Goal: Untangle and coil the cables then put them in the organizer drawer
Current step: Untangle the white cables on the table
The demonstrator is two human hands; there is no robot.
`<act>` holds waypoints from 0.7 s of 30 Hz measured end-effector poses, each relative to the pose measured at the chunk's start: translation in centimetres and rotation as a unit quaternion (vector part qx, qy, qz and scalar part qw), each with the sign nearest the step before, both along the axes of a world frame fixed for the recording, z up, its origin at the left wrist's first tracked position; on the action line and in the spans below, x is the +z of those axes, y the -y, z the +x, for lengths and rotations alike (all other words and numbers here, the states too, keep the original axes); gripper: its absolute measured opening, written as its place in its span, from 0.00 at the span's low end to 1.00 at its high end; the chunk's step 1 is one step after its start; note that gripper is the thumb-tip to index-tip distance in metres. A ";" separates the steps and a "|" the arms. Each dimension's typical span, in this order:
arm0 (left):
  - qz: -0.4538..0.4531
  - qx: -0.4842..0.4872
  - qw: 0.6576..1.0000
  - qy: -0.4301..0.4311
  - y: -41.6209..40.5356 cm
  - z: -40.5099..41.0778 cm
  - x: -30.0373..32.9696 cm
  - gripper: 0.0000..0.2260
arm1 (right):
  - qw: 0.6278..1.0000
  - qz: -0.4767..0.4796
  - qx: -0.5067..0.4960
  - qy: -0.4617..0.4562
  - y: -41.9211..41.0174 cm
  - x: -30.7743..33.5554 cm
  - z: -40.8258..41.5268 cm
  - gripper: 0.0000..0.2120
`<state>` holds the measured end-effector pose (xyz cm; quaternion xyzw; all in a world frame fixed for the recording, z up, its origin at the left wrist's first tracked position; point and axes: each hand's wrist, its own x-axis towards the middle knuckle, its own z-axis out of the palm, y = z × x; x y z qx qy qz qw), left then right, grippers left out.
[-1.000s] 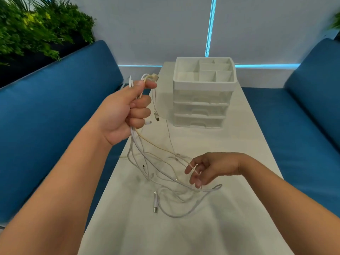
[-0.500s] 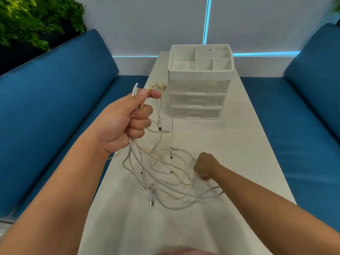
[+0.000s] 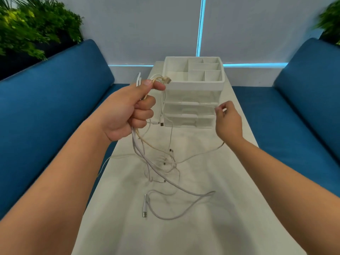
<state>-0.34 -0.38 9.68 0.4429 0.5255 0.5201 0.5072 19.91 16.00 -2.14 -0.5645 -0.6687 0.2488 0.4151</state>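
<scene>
A tangle of white and cream cables (image 3: 161,162) hangs from my left hand (image 3: 128,111), which is raised above the table and closed around several strands, a cream plug sticking out past the thumb. The lower loops and a plug end (image 3: 145,208) lie on the white table (image 3: 202,227). My right hand (image 3: 227,120) is lifted in front of the organizer's right side, pinching one thin cream cable (image 3: 202,153) that runs from it down to the knot. The white organizer (image 3: 193,100) stands at the table's far end with its drawers shut and open compartments on top.
Blue sofas (image 3: 55,107) run along both sides of the narrow table. Green plants (image 3: 27,24) sit behind the left sofa. A white wall with a lit blue strip (image 3: 200,24) is behind the organizer.
My right hand has risen from the cable pile on the table and moved right, pulling one thin cable out with it. My left hand stays raised with the bundle.
</scene>
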 end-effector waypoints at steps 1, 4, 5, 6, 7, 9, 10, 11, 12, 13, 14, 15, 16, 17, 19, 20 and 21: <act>0.006 -0.001 1.000 -0.002 -0.2 -0.1 0.4 0.13 | 1.000 0.009 -0.005 0.000 -0.1 0.6 0.1 0.08; 0.026 -0.001 1.000 0.005 -0.6 -0.5 1.3 0.12 | 1.000 -0.005 0.005 0.007 0.1 1.0 0.2 0.08; 0.031 -0.002 0.999 0.007 -0.7 -0.7 1.6 0.12 | 1.000 -0.019 0.016 0.015 0.3 0.7 0.2 0.08; 0.037 -0.001 0.999 0.007 -0.8 -1.0 1.9 0.12 | 0.999 -0.034 0.028 0.029 0.7 0.3 0.1 0.08; 0.043 0.000 0.999 0.005 -0.9 -1.2 2.1 0.12 | 0.997 -0.050 0.041 0.048 1.1 -0.1 0.0 0.08; 0.053 0.002 0.999 -0.001 -0.8 -1.6 2.6 0.12 | 0.989 -0.082 0.065 0.101 2.0 -1.3 -0.2 0.09; 0.059 0.001 0.998 -0.004 -0.8 -1.7 2.8 0.12 | 0.983 -0.098 0.081 0.133 2.4 -1.9 -0.3 0.09; 0.065 -0.002 0.998 -0.005 -0.8 -1.7 3.0 0.12 | 0.973 -0.115 0.103 0.169 2.8 -2.4 -0.4 0.10; 0.071 -0.003 0.997 -0.007 -0.8 -1.8 3.2 0.12 | 0.959 -0.136 0.131 0.210 3.3 -2.9 -0.5 0.10; 0.076 -0.005 0.997 -0.007 -0.8 -1.7 3.4 0.12 | 0.937 -0.163 0.164 0.260 3.8 -3.3 -0.7 0.10; 0.081 -0.008 0.997 -0.006 -0.7 -1.6 3.6 0.12 | 0.905 -0.196 0.197 0.322 4.5 -3.6 -0.8 0.10; 0.085 -0.011 0.996 -0.003 -0.7 -1.6 3.8 0.12 | 0.864 -0.221 0.224 0.394 5.2 -3.8 -1.1 0.11; 0.089 -0.015 0.996 -0.001 -0.6 -1.5 3.9 0.12 | 0.821 -0.226 0.240 0.466 5.9 -4.0 -1.4 0.12; 0.091 -0.020 0.996 -0.001 -0.5 -1.3 4.0 0.12 | 0.785 -0.214 0.247 0.526 6.5 -4.4 -1.8 0.13; 0.091 -0.028 0.995 -0.001 -0.3 -1.0 3.9 0.13 | 0.758 -0.180 0.239 0.580 7.3 -5.3 -2.9 0.18; 0.090 -0.033 0.995 0.001 -0.1 -0.9 3.8 0.13 | 0.765 -0.169 0.240 0.573 7.4 -5.7 -3.5 0.21; 0.087 -0.037 0.995 0.003 0.0 -0.7 3.7 0.13 | 0.783 -0.172 0.249 0.544 7.3 -6.1 -4.1 0.23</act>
